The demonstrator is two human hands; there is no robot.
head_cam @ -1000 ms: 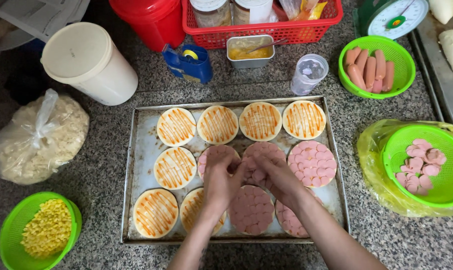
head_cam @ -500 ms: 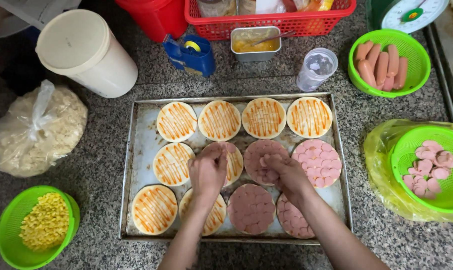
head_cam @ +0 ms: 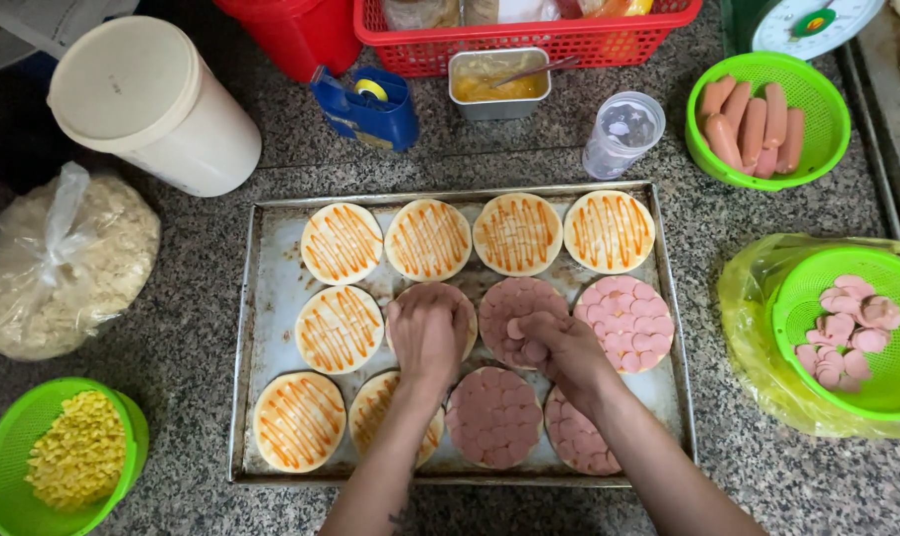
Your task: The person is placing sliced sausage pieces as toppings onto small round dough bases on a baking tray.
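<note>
The left hand [head_cam: 428,333] lies knuckles-up, fingers curled down over a round dough base [head_cam: 432,298] in the middle row of the tray [head_cam: 271,258]; whether it pinches anything beneath I cannot tell. The right hand [head_cam: 559,347] sits just beside it, fingers bent around a few thin pink sausage slices [head_cam: 517,330], resting on the neighbouring base [head_cam: 519,313] that is already tiled with such slices.

The tray is a shallow rectangular metal pan, dull and smeared; it carries twelve flat pale discs in three rows. The back row [head_cam: 475,236] and the leftmost discs bear orange zigzag sauce lines; four discs at the right and front wear a smooth, overlapping pink layer.

The table [head_cam: 192,337] is speckled grey stone. To the right a green plastic bowl [head_cam: 892,392], set in a yellowish bag, holds more slices; behind it a green bowl holds whole sausages [head_cam: 753,124]. At front left a green bowl of yellow corn kernels [head_cam: 77,457]; above it a knotted clear bag of pale shreds [head_cam: 58,263], and a white lidded tub [head_cam: 147,99].
</note>
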